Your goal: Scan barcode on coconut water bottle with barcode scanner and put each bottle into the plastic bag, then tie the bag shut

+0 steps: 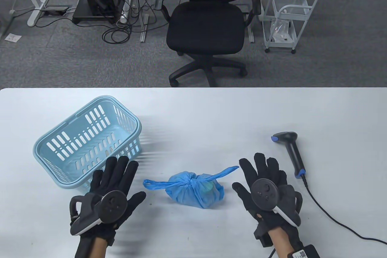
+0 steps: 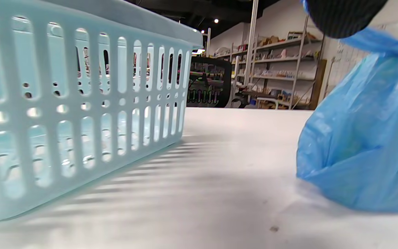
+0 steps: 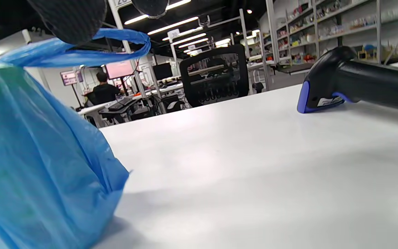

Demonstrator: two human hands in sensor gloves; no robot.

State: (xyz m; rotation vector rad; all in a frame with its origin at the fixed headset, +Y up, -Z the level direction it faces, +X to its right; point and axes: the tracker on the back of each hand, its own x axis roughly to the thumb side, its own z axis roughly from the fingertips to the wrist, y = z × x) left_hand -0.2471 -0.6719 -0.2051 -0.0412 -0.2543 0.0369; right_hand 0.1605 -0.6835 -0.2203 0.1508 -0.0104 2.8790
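Plastic bag (image 1: 195, 193), knotted shut, sits on bench (image 1: 211, 112) btwn both hands, touching neither. Left hand (image 1: 110, 193) and right hand (image 1: 266, 187) flat, fingers straight, holding nothing. Barcode scanner (image 1: 291, 152) lies just right of right hand; basket (image 1: 87, 141) beyond left hand.

Black office chair (image 1: 208, 25) on grey carpet (image 1: 60, 58)
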